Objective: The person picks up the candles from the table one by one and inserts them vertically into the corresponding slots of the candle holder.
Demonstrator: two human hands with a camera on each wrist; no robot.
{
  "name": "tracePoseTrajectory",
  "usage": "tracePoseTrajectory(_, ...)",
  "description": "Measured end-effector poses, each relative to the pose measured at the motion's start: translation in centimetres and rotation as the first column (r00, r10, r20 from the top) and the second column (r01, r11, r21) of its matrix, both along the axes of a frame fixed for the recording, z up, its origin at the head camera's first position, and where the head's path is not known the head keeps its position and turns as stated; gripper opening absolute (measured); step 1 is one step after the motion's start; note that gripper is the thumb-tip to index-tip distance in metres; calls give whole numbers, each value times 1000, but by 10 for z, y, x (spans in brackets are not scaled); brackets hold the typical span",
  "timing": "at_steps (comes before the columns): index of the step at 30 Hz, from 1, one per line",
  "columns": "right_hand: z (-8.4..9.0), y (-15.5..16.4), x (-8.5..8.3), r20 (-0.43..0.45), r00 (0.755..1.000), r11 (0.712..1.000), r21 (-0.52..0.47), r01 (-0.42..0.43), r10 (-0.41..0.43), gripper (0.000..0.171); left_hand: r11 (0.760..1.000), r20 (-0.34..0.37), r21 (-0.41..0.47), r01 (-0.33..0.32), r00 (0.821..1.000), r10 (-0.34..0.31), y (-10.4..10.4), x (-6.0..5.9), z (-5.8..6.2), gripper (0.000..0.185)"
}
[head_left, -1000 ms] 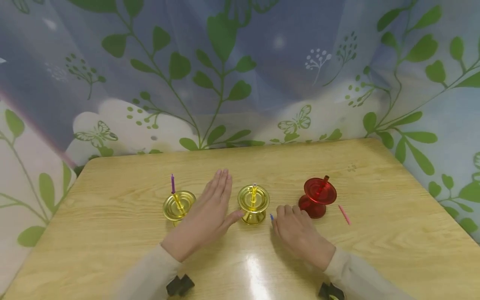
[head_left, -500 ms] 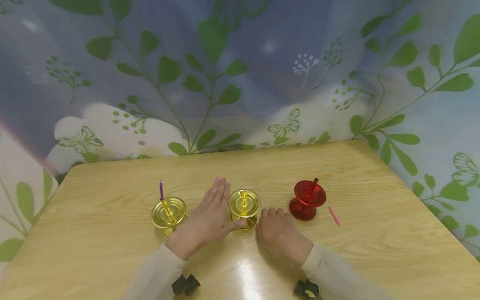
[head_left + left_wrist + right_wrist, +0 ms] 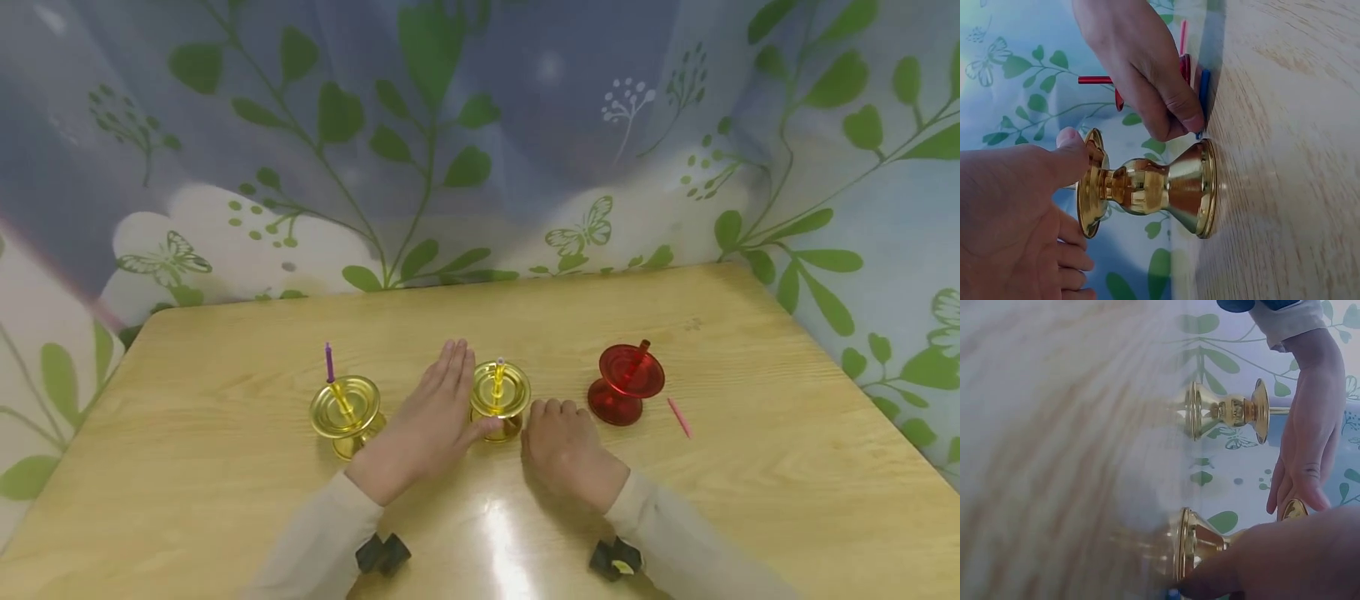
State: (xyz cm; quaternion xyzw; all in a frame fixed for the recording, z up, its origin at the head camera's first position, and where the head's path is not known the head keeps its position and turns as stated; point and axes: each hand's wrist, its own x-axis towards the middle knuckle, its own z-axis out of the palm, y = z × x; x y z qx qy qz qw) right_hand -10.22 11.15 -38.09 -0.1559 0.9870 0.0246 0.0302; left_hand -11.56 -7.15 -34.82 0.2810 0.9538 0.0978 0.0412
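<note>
My left hand is held with straight fingers along the left side of the middle gold candlestick. Its thumb lies at the rim of that candlestick's dish, as the left wrist view shows. Just right of the candlestick's foot, my right hand pinches a blue candle low over the table with thumb and fingers. From the head view the blue candle is hidden under the hand. A second gold candlestick stands to the left, a purple candle upright in it.
A red candlestick with an upright red tube stands right of my right hand. Beyond it a pink candle lies on the wooden table. A leaf-patterned curtain hangs behind the table's back edge.
My right hand has shifted left, away from the red candlestick and closer to the middle gold one. The blue candle's tip, visible a second ago, is now covered. My left hand has edged slightly right.
</note>
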Motion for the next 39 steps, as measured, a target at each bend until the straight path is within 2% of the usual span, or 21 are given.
tracePoseTrajectory(4, 2, 0, -4, 48, 999, 999, -32, 1, 0, 23, 999, 14, -42, -16, 1000, 16, 1, -3, 5, 83)
tracePoseTrajectory(7, 4, -2, -6, 58, 998, 1000, -7, 0, 0, 18, 998, 16, -51, -22, 1000, 23, -1, -4, 7, 83)
tracePoseTrajectory(17, 10, -14, -13, 11, 996, 995, 38, -89, 89, 13, 998, -22, -22, -54, 998, 54, -16, -2, 14, 81)
tracePoseTrajectory(23, 12, -13, -18, 105, 994, 998, 55, -22, 16, 16, 999, -10, -7, -31, 999, 31, -11, -5, 15, 81)
tracePoseTrajectory(26, 13, -9, -20, 119, 993, 999, 41, 17, -22, 19, 1000, -6, -7, -18, 1000, 18, -6, -6, 16, 81)
tracePoseTrajectory(31, 11, -3, -22, 74, 994, 995, -55, 88, -84, 20, 1000, -4, -27, -7, 1000, 7, 0, -7, 13, 82)
tracePoseTrajectory(35, 11, 2, -23, 38, 989, 977, -153, 150, -146, 25, 999, -6, -46, -3, 1000, 2, 2, -6, 11, 83)
tracePoseTrajectory(39, 9, 6, -21, 9, 989, 975, -164, 150, -150, 23, 999, 8, -45, -5, 1000, 5, 5, -3, 7, 82)
